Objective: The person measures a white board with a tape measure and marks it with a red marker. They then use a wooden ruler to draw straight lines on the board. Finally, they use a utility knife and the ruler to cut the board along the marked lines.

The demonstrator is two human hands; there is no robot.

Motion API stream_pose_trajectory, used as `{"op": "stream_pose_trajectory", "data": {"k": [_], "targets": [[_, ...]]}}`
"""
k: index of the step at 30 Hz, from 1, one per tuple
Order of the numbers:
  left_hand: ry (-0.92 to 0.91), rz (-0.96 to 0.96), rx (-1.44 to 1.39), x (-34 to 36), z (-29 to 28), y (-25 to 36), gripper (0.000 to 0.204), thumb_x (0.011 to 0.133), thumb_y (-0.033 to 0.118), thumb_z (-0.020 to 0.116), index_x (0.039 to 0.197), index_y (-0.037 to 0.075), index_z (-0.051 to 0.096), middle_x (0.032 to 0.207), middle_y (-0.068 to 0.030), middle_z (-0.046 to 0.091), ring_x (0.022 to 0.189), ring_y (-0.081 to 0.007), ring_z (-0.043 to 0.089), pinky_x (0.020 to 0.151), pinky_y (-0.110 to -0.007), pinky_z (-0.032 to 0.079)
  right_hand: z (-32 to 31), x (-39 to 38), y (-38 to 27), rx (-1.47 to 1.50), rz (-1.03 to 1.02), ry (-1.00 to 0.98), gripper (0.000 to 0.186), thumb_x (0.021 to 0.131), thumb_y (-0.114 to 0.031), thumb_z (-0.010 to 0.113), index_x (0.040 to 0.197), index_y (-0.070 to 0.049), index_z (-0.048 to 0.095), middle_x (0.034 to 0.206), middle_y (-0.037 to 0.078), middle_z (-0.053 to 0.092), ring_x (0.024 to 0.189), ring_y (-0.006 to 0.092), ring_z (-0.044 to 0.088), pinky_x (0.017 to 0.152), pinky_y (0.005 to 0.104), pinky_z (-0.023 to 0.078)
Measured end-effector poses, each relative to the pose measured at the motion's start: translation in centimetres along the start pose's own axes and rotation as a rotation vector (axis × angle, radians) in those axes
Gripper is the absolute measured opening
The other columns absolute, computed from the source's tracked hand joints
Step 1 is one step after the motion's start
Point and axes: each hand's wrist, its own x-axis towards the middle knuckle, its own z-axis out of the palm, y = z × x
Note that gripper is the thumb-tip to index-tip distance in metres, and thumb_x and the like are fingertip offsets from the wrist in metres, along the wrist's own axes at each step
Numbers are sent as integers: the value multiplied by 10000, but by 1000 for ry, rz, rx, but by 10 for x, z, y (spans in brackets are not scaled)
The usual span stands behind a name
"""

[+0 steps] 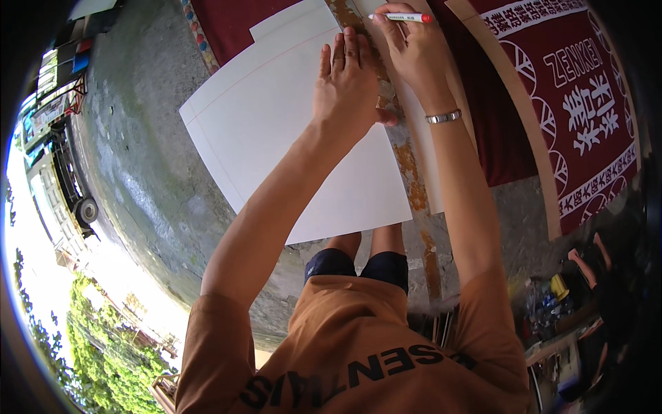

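In the head view, I have the left hand [347, 96] laid flat on a big sheet of white paper [276, 145], fingers straight and open, thumb stretched out past the paper's right edge. My right hand [420, 65] has its fingers closed around a white, red-ended marker [403, 17], held just beyond that same edge with its red end to the right; I can't tell whether the tip is bare. A watch [443, 117] circles the right wrist. The paper spreads before the person's legs, faint lines near its far and left edges; what supports it, I can't make out. Along its right side I see a worn brown strip [409, 165], then a pale board [429, 155], dark red cloth [493, 131] and a red banner [572, 83] with white print. Grey floor [131, 117] lies to the left.
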Motion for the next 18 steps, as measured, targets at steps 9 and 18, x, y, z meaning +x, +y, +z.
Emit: {"op": "stream_pose_trajectory", "data": {"k": [9,18], "targets": [[-28,-1,40,1,6,-2,1413,509,634,899,1525,-108,254,1590,-319,261,1512,-393,244,1239,-500,216,-81,-144,-43,-14,199,-19,115,931,-139,710,1002,-49,696,952,104,726,891,288,684,776,366,528],[-9,46,84,-1,9,-8,1376,562,695,856,1529,-91,273,1593,-302,275,1519,-368,241,1246,-502,188,-195,-298,-112,-286,393,-351,130,952,-88,658,1074,-53,684,963,85,695,954,279,655,833,396,498]]}}
